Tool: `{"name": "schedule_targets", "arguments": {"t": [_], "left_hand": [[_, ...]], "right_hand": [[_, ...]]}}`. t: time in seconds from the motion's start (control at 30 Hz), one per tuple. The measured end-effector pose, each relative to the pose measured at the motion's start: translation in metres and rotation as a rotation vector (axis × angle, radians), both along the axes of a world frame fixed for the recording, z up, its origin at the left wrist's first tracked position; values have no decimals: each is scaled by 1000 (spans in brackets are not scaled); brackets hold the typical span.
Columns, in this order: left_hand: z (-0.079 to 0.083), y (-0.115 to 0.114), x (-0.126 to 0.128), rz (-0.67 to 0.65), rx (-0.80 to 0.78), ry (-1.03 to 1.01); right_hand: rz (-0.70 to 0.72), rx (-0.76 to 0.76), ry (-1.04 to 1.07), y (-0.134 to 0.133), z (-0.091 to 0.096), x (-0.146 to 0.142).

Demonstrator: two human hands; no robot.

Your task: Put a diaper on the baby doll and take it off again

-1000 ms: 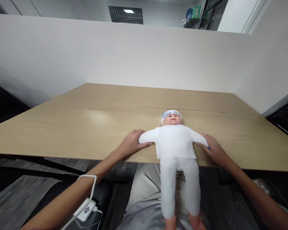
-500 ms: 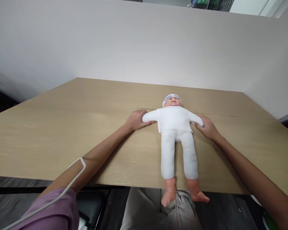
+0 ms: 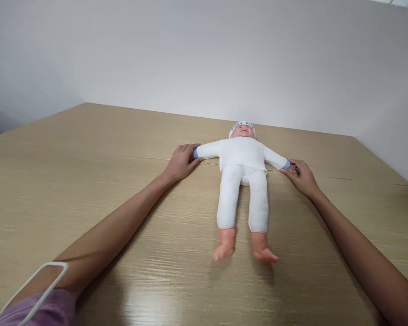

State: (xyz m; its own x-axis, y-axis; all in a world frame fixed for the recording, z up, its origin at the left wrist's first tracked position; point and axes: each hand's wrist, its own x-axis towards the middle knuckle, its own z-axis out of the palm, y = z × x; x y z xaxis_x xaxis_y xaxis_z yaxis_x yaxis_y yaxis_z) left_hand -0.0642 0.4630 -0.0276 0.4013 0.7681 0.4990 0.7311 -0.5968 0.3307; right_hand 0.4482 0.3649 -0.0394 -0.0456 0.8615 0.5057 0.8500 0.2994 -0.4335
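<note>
On its back, face up, a baby doll (image 3: 243, 154) lies on the wooden table (image 3: 149, 271), dressed in a white long-sleeved top and white trousers. Its head has a white headband (image 3: 242, 123) with blue lettering, and its bare feet point toward me. Both doll arms are spread outward, a blue cuff showing at each wrist. My left hand (image 3: 182, 163) is closed round the doll's hand at the left cuff. At the other cuff, my right hand (image 3: 303, 176) grips the doll's other hand, its small fingers partly visible between mine.
Behind the table rises a plain pale wall (image 3: 204, 59), which meets another wall at the right. A white cable (image 3: 51, 285) loops over my left forearm near the purple sleeve (image 3: 42, 310).
My hands have slid outward along the doll's sleeves to its hands, so both blue cuffs now show. The view has moved closer over the table, and the doll's feet now appear above the tabletop.
</note>
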Motion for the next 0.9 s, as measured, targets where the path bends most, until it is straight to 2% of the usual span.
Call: {"name": "schedule_targets", "arguments": {"t": [0.27,0.57,0.67,0.77,0.9], "left_hand": [[-4,0,0,24,-42,6],[-1,-13,-2,121,-113,-8],[1,-28,2,196,-122,-40],[5,-51,8,300,-139,-96],[18,-97,20,372,-174,-182]], "right_hand": [[-15,4,3,6,-11,11],[-143,27,10,6,-12,-5],[-199,49,27,-3,-14,-19],[-246,90,56,-23,-10,-38],[-286,189,101,-69,19,-75]]}}
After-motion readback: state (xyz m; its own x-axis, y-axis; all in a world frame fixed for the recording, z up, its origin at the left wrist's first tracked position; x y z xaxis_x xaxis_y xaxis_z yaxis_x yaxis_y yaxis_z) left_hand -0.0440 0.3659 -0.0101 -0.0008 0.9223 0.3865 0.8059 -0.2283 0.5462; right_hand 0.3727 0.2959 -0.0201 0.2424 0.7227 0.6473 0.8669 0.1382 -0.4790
